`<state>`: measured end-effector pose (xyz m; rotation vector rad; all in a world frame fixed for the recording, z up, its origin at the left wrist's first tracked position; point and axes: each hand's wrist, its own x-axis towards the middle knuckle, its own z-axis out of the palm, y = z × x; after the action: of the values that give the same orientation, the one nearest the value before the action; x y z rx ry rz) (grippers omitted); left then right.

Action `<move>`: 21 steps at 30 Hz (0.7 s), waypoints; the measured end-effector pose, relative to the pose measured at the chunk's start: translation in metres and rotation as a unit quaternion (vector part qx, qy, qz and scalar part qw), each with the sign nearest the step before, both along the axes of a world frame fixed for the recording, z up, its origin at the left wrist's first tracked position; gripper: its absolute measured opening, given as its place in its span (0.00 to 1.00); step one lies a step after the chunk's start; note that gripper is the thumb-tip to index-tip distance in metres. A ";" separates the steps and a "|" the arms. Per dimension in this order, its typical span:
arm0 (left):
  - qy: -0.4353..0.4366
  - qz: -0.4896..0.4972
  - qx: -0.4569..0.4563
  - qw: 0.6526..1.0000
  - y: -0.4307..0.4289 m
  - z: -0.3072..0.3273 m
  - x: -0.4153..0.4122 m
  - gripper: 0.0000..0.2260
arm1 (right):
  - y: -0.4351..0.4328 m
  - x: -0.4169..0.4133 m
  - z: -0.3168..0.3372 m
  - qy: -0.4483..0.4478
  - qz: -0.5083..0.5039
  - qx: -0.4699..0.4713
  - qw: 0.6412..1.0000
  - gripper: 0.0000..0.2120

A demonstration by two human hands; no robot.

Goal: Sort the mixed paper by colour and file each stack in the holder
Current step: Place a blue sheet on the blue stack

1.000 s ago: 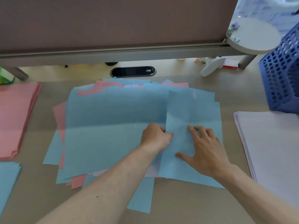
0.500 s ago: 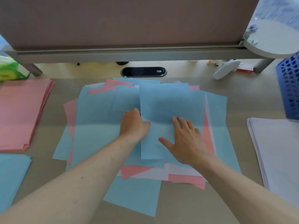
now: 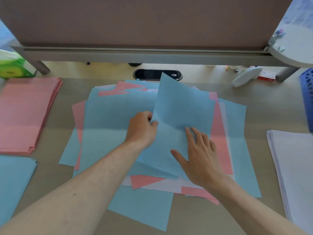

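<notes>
Pinching a blue sheet (image 3: 183,107) at its edge, the left hand (image 3: 141,128) lifts it; the right hand (image 3: 201,158) presses flat on it, fingers spread.

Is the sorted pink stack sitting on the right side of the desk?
No, the pink stack lies on the left side; the stack on the right is the white stack.

Soft even daylight, brighter at top corners; faint shadows; wide-angle bending at edges; slight softness.

Left hand (image 3: 142,128) pinches blue sheet (image 3: 183,116) (right hand (image 3: 199,158) flat).
</notes>
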<state>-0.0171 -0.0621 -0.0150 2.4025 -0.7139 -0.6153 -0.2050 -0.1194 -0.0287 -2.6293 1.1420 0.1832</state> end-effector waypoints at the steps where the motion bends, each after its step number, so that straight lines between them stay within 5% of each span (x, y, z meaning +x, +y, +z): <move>1: -0.016 0.013 0.010 1.000 0.011 0.003 0.012 0.09 | 0.001 0.005 -0.001 -0.008 0.010 0.001 1.000 0.43; 6: -0.026 0.051 0.110 0.992 0.064 -0.003 0.057 0.04 | 0.021 0.043 -0.003 -0.022 0.079 0.023 0.996 0.45; 12: 0.115 0.154 0.036 0.981 0.057 -0.004 0.062 0.16 | 0.039 0.063 -0.020 0.020 0.089 0.010 0.996 0.45; 15: 0.186 0.161 0.008 0.969 0.057 -0.001 0.067 0.13 | 0.041 0.060 -0.025 0.016 0.089 -0.006 0.996 0.44; 21: 0.113 0.213 -0.026 0.970 0.105 0.008 0.091 0.12 | 0.047 0.089 -0.009 -0.063 0.085 0.039 0.994 0.42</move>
<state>0.0743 0.0433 -0.0071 2.2860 -0.1092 -0.6602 -0.1162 -0.0728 -0.0375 -2.6270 0.8545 0.0910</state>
